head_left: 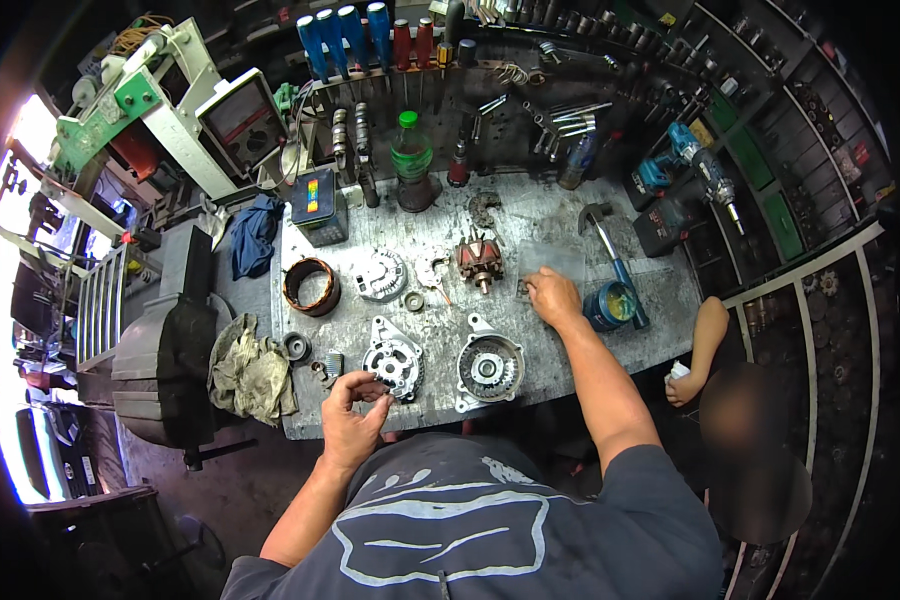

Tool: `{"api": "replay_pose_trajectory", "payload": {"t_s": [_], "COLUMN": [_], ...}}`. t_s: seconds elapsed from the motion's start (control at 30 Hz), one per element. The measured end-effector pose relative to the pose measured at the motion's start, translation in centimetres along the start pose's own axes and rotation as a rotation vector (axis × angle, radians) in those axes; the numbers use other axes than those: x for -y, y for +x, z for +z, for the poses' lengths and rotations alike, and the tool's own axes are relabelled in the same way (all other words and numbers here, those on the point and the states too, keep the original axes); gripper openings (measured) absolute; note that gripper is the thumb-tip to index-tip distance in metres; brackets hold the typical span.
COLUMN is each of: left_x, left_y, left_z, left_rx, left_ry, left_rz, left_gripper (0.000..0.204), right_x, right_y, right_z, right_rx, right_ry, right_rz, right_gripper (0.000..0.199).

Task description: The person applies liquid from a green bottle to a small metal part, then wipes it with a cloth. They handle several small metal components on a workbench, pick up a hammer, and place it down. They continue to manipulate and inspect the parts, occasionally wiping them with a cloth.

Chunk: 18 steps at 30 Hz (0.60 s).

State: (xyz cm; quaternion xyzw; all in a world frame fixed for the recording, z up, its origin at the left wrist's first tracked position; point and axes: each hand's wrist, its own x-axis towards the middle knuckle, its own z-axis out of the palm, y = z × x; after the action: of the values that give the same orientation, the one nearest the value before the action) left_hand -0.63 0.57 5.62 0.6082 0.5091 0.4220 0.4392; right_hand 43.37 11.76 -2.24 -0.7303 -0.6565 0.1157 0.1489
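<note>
My left hand (355, 418) is closed in a pinch beside an aluminium alternator housing (411, 368); what lies between its fingertips is too small to make out. My right hand (555, 299) reaches to a clear plastic bag (562, 258), fingers bent down at its near left corner, their tips partly hidden. Another alternator housing (515, 383) with a central bearing lies between my hands. Behind it sits a reddish rotor (480, 258). Further left are a copper-wound stator ring (311, 306), a silver slotted cover (378, 275), a small bearing ring (414, 301) and a pulley (296, 347).
A blue tub of grease (607, 308) and a hammer (624, 275) lie right of my hand. At the back stand a battery (317, 214) and a green-capped bottle (410, 160). Rags (247, 375) hang at left. Another person's arm (708, 335) is at right.
</note>
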Motion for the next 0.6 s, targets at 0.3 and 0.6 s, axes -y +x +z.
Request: {"api": "replay_pose_trajectory", "payload": {"t_s": [0.3,0.6], "left_x": [-0.1,-0.8], "left_y": [1.1,-0.2], "left_z": [-0.1,2.3], "left_rx": [0.024,-0.046], "left_ry": [0.006,0.012], "left_rz": [0.004,0.011], "left_gripper": [0.049,0.045], "right_x": [0.2,-0.5], "right_y": [1.0,3.0], "right_z": [-1.1,-0.3], "right_rx": [0.01,0.181], "right_ry": [-0.036,-0.235], "right_rz": [-0.044,-0.203], "right_gripper": [0.022,0.02]}}
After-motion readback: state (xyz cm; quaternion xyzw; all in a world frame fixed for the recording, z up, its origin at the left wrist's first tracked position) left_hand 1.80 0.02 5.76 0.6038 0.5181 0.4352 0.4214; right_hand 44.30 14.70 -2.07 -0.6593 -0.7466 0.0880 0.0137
